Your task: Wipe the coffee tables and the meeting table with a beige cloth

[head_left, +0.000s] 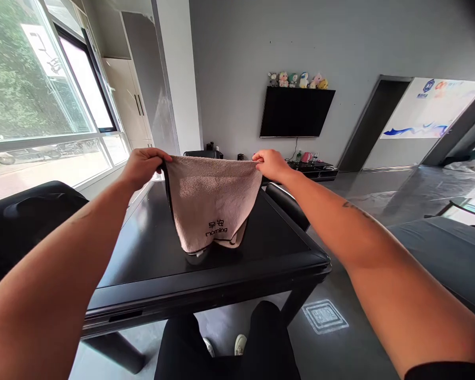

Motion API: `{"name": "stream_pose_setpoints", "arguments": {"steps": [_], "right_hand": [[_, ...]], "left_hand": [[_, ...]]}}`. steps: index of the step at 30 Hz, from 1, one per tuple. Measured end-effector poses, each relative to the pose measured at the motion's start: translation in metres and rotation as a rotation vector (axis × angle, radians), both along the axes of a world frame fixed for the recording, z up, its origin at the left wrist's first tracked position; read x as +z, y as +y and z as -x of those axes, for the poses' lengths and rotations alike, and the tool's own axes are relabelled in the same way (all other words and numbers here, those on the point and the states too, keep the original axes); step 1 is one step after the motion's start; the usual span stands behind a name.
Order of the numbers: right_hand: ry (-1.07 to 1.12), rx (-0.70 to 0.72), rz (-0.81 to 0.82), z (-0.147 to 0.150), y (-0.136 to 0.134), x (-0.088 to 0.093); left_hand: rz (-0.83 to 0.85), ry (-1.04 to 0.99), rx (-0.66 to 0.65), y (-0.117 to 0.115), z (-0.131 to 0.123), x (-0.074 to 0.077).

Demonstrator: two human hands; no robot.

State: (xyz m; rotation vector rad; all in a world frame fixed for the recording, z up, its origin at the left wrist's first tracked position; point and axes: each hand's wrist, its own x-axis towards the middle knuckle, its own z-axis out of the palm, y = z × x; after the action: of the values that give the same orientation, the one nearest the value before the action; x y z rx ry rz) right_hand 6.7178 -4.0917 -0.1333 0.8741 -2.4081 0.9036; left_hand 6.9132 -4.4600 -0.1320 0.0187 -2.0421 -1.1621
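A beige-pink towel with dark edging hangs over the black table, stretched between my hands. Dark lettering, including the word "morning", shows near its lower part. My left hand pinches the upper left corner, and my right hand pinches the upper right corner. The top edge runs nearly straight between them. At the bottom the cloth folds, and its lower edge is close to or touching the tabletop; I cannot tell which.
Black chairs stand left of the table, at its right side and behind it. A wall television has several plush toys above it. A low black cabinet stands below. At the right is a grey-covered surface.
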Motion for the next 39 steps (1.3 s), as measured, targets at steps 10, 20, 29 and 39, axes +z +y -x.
{"name": "stream_pose_setpoints", "arguments": {"steps": [10, 20, 29, 39], "right_hand": [[0.174, -0.117, -0.162, 0.007, 0.013, 0.014], [-0.070, 0.034, 0.218, 0.025, 0.015, -0.012], [-0.351, 0.047, 0.601, 0.022, -0.003, -0.030], [-0.357, 0.021, 0.604, 0.023, -0.008, -0.032]], "left_hand": [[0.099, -0.073, 0.115, -0.012, -0.007, 0.000], [0.214, -0.201, 0.254, -0.011, -0.006, 0.000], [0.107, -0.242, 0.247, 0.007, -0.010, 0.007], [0.081, -0.277, 0.249, -0.001, 0.001, 0.010]]}}
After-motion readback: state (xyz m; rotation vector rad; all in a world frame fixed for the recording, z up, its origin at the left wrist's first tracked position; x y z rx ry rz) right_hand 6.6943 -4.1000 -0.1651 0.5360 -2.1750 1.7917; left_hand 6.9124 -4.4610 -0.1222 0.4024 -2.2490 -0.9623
